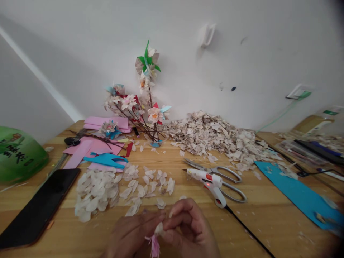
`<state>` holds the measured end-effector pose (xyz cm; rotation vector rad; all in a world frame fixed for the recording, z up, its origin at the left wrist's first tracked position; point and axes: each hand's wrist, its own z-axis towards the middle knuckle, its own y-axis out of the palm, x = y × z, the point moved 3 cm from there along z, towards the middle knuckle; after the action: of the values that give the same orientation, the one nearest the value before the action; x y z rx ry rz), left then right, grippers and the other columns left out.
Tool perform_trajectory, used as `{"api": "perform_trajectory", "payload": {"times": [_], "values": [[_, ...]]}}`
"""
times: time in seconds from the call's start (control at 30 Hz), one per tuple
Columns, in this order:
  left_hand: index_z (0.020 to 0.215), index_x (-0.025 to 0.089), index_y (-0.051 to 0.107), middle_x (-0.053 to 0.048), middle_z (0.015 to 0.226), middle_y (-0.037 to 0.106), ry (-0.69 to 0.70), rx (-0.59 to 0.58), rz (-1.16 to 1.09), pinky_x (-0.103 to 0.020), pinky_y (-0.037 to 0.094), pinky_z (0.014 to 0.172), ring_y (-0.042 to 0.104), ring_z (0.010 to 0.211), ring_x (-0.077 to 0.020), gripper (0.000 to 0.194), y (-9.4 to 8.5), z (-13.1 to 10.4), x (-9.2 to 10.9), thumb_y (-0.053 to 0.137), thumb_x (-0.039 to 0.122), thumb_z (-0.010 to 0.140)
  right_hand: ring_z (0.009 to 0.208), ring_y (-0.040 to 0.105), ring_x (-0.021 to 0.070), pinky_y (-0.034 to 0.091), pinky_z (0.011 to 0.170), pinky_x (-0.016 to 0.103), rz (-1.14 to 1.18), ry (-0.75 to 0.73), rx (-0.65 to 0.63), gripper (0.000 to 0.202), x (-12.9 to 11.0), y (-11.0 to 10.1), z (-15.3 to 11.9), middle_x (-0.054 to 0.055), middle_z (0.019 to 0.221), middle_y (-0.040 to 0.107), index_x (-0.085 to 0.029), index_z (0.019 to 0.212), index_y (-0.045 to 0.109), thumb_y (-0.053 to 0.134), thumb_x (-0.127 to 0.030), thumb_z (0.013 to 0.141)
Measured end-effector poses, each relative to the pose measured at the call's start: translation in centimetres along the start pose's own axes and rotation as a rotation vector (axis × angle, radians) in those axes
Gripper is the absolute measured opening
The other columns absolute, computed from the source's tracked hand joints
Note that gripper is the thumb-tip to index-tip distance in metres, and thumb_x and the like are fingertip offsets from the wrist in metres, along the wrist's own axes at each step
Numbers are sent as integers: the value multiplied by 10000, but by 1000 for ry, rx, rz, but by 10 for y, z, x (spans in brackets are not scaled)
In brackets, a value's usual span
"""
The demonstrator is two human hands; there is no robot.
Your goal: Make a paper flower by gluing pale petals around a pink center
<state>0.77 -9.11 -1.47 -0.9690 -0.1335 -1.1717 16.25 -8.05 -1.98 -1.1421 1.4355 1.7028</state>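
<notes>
At the near edge of the table my left hand and my right hand meet, fingers closed together. Between them hangs a pink fringed flower centre, its strands pointing down, gripped by my left hand; the exact hold is partly hidden. A pale petal sits against its top, pinched by my right fingertips. Just beyond the hands lie loose pale petals and a denser petal pile. A white glue gun with a small red light rests right of them, overlapping silver scissors.
Finished flowers on twigs stand at the back. A large heap of dried petals lies against the wall. Pink paper, cut blue paper, a phone and a green bag are left; a blue sheet is right.
</notes>
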Motion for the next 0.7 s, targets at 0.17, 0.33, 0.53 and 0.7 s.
{"api": "perform_trajectory", "payload": {"times": [0.17,0.33,0.53,0.7], "values": [[1263,357,473,-29,1037,732,27,0,-10,-222,548,739,709,844,-206,616,1,2,-2,679,161,716,739,678,172,506,667,258,-32,4,-7,271,1,-1,1,-23,682,715,-255,784,595,802,-226,611],[1274,372,463,-22,1007,742,49,38,-13,-216,558,712,718,804,-202,558,0,5,0,634,234,761,702,672,169,505,647,257,-70,11,-6,254,2,0,2,-13,703,710,-247,755,599,803,-245,604],[1293,361,434,-16,980,752,45,66,-16,-220,557,715,717,805,-192,525,-2,8,6,590,260,802,678,651,148,476,626,242,-25,-28,-20,251,1,5,-2,-18,692,694,-239,752,575,791,-232,626],[1263,372,472,-20,940,762,23,55,-8,-237,569,680,726,746,-211,511,-1,12,6,609,265,783,687,634,126,441,610,215,16,-19,-26,244,-2,9,-1,-29,702,682,-225,702,554,787,-202,631]]}}
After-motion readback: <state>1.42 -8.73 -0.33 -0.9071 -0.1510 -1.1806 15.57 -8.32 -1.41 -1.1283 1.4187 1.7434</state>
